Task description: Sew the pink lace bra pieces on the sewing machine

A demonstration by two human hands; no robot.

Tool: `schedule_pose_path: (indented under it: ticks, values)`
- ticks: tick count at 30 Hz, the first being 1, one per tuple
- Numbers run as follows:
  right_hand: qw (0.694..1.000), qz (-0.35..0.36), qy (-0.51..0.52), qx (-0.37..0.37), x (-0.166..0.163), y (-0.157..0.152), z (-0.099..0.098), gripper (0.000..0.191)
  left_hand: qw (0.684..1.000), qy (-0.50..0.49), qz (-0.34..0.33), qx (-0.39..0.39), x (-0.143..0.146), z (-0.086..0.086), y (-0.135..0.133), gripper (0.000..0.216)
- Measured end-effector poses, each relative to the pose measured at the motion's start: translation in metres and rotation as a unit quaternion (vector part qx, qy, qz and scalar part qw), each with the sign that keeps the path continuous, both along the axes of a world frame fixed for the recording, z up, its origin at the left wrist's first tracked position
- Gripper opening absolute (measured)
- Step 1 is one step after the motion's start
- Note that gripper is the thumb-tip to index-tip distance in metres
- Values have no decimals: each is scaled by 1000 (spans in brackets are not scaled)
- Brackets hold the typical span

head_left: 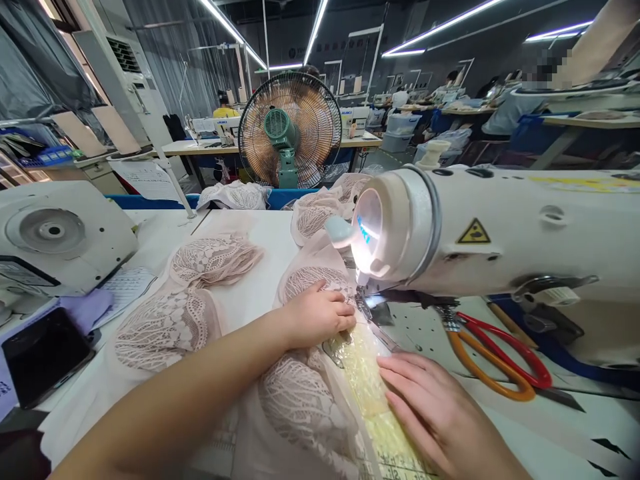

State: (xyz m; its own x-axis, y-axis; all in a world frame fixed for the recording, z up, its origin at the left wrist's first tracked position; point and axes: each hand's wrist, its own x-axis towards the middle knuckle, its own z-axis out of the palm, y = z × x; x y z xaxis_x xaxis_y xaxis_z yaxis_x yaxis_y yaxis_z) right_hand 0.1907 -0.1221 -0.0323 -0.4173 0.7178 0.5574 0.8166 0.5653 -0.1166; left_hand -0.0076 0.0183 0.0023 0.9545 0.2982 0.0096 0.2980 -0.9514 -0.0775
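A pale pink lace bra (305, 393) lies under the head of a sewing machine (475, 227), its edge running to the lit presser foot (361, 300). My left hand (320, 317) rests on the lace just left of the foot, fingers bent slightly and spread over the fabric, palm hidden. Nearer to me, my right hand (430, 400) lies flat with fingers stretched out along the bra's edge. Beside those fingers runs a yellow measuring strip (375, 387) under shiny clear film. Neither hand grips anything that I can see.
More lace bra pieces (165, 327) spread to the left. Orange-and-red-handled scissors (500, 360) lie right of the needle. A black phone (45, 357) sits at far left, below a second machine (65, 233). Behind the table stands a large fan (287, 133).
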Motion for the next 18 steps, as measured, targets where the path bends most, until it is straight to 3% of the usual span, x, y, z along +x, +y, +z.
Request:
schedule_pose_path:
  ticks: [12,18]
  values:
    - [1000,-3,14,-21,0,1,-4,22,999,5,11,41,-1,-4,24,27]
    - [999,-4,29,-22,-2,0,-5,21,998,-43,34,28,-8,8,9,25]
